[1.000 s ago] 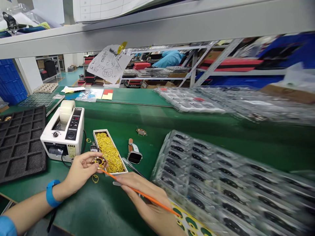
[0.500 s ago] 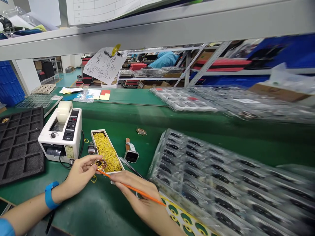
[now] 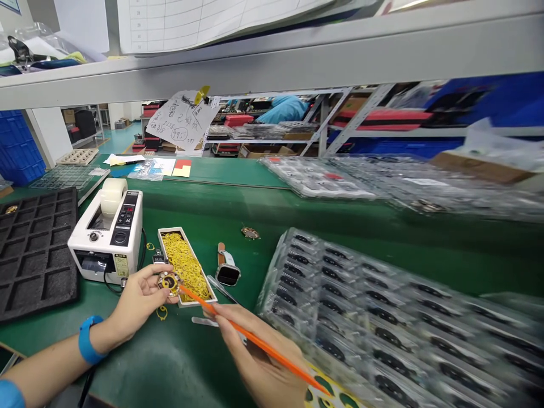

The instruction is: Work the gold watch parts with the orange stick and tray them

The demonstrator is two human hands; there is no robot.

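Observation:
My left hand [image 3: 140, 294], with a blue wristband [image 3: 90, 340], pinches a round gold-rimmed watch part [image 3: 170, 282] by its edge. The part's face is turned up, dark and yellow in its middle. In my right hand [image 3: 266, 357] is a thin orange stick [image 3: 255, 339], and its tip is at the right edge of the watch part. Behind them stands a narrow white box [image 3: 186, 233] full of yellow ring-shaped pieces [image 3: 182, 258]. One loose yellow ring [image 3: 162, 313] lies below the left hand.
A white tape dispenser [image 3: 106, 232] and a black foam tray [image 3: 38, 249] stand at left. A wristwatch [image 3: 228, 275], tweezers [image 3: 223, 289] and another round part [image 3: 250, 233] lie beyond the box. Clear trays of dark parts [image 3: 382, 317] fill the right. A shelf beam [image 3: 255, 62] crosses above.
My right hand and the orange stick have moved down and right, drawing back a little. The watch part now faces more toward me. The camera view has shifted slightly.

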